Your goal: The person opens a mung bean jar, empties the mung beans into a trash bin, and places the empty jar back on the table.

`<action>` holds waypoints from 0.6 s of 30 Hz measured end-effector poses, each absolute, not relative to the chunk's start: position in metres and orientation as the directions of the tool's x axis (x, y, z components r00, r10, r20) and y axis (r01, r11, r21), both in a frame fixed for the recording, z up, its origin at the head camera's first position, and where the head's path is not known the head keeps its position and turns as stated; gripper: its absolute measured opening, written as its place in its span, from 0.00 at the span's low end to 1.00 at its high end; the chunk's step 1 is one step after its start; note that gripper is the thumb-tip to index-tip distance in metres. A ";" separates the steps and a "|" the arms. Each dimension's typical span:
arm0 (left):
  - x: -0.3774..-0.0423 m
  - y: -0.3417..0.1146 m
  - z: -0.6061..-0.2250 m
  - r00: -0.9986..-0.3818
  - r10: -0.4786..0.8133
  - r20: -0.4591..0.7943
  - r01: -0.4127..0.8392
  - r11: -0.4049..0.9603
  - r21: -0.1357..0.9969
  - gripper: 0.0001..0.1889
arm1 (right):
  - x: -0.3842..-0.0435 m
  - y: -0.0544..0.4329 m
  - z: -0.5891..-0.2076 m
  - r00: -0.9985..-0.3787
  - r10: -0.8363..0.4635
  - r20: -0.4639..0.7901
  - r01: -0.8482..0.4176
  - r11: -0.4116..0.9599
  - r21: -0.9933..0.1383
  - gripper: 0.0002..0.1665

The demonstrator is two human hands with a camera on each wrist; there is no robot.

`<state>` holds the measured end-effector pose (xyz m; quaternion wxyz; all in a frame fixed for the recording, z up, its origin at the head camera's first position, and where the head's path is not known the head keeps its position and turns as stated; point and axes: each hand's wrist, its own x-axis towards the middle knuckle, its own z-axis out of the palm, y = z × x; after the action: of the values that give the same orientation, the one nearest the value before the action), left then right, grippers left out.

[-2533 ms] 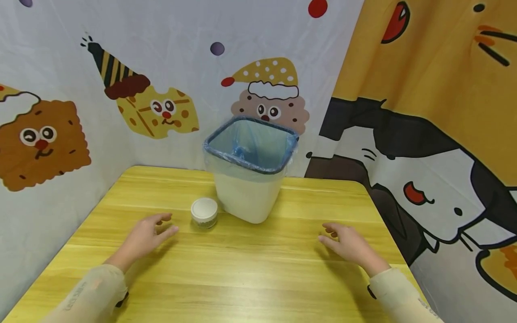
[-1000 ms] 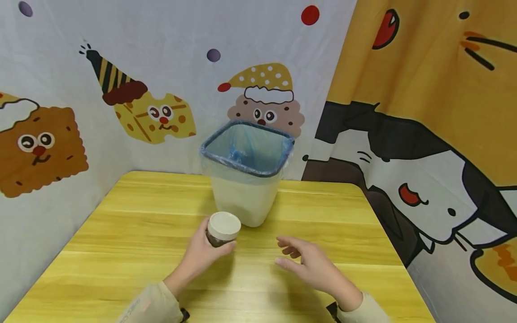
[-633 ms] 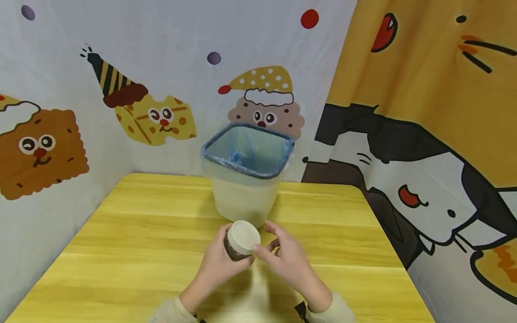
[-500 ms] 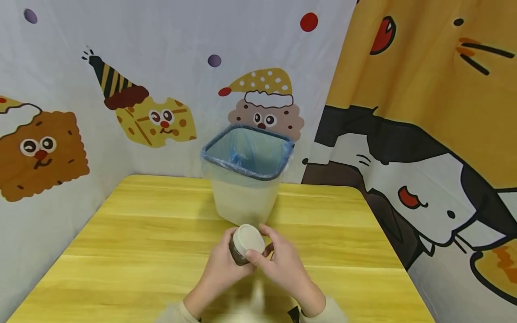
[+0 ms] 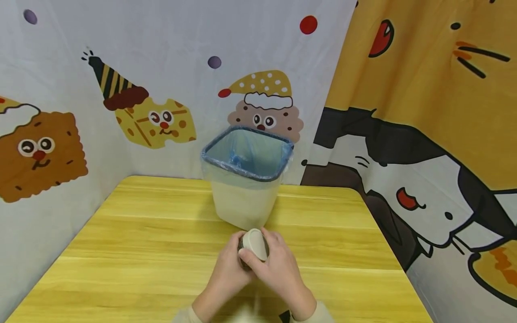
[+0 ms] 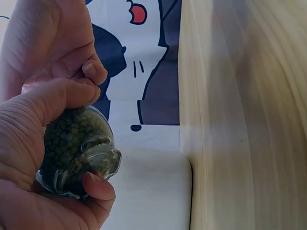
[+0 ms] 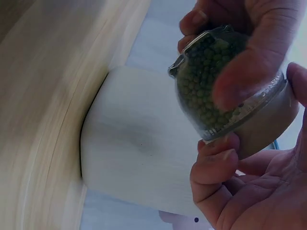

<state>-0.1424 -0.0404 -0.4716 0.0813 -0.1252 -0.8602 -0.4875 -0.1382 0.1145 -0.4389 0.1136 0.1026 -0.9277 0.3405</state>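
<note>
At left my left hand (image 5: 226, 271) curls snugly round a clear jar (image 7: 194, 86) of small green pieces, held tilted above the yellow table (image 5: 133, 251) on the near side of the bag-lined bin (image 5: 242, 197), while my right hand (image 5: 279, 269), at right, curls tightly round its pale lid (image 5: 256, 246).

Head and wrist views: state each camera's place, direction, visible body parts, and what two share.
Head: on the head, forward and down at a yellow wood-grain table and pale rectangular plastic bin; left hand, right hand, pale sleeve cuffs show.
Left wrist: worn there, towards its hand gripping a round, clear plastic jar of green pellets; right hand too.
Right wrist: worn there, towards its hand on the jar's pale round lid; left hand too.
Wrist views share jar, bin, table.
</note>
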 end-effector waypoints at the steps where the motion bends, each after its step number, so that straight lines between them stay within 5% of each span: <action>1: -0.143 -0.040 -0.472 -0.954 0.136 0.267 0.299 0.498 0.814 0.44 | -0.139 0.114 -0.439 -0.958 -0.103 0.267 -0.252 0.745 -0.617 0.51; 18: -0.142 -0.039 -0.475 -0.932 0.158 0.328 0.348 0.646 0.679 0.44 | -0.143 0.107 -0.441 -0.974 -0.045 0.222 -0.173 0.779 -0.603 0.36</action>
<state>-0.1422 -0.0385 -0.4751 0.1201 -0.1406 -0.8993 -0.3963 -0.1430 0.1068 -0.4406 0.0982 0.0581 -0.9380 0.3274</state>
